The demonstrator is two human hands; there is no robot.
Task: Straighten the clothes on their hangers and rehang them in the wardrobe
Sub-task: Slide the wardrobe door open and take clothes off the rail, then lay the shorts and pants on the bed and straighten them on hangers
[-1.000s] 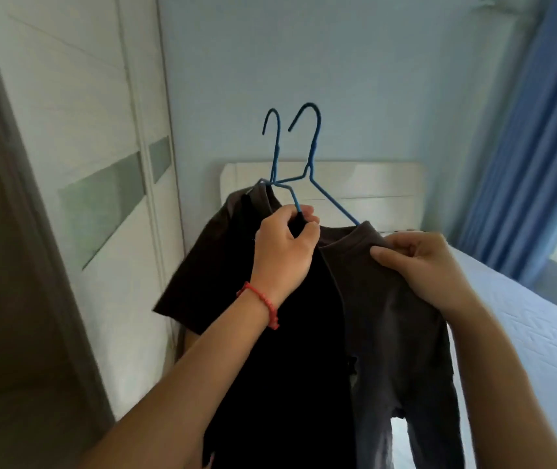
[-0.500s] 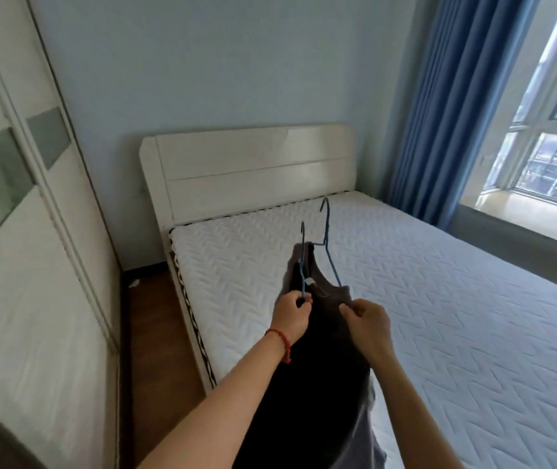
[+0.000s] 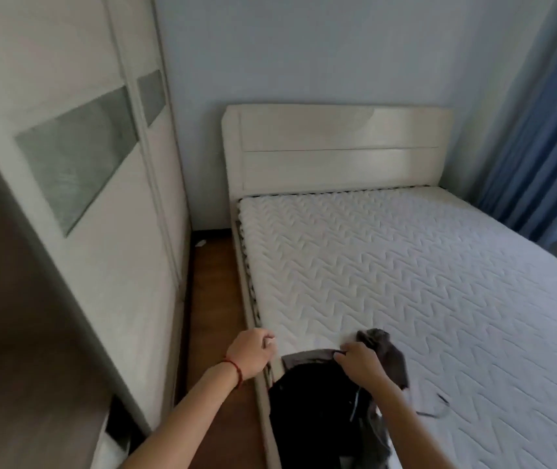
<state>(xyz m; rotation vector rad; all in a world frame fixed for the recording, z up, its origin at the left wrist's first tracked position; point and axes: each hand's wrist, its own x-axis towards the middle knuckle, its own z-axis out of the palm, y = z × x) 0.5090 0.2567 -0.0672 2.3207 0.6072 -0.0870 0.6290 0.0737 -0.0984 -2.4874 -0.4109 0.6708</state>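
Note:
Two dark garments lie on the near corner of the mattress (image 3: 405, 265): a black one (image 3: 310, 407) draped over the bed's edge and a grey one (image 3: 388, 357) beside it. A blue hanger wire (image 3: 356, 406) shows against the black cloth, and a hanger hook (image 3: 437, 409) lies on the mattress to the right. My right hand (image 3: 360, 365) pinches the grey garment's edge. My left hand (image 3: 251, 352), with a red string at the wrist, hovers by the bed's left edge, fingers curled around nothing visible.
The wardrobe (image 3: 77, 184) with white sliding doors and grey glass panels stands on the left, its near part dark. A strip of wooden floor (image 3: 212, 299) runs between wardrobe and bed. The white headboard (image 3: 338, 147) is ahead and a blue curtain (image 3: 540, 130) hangs at the right.
The clothes on their hangers went from held up in the air down onto the mattress corner. My left hand let go of the hangers and moved left.

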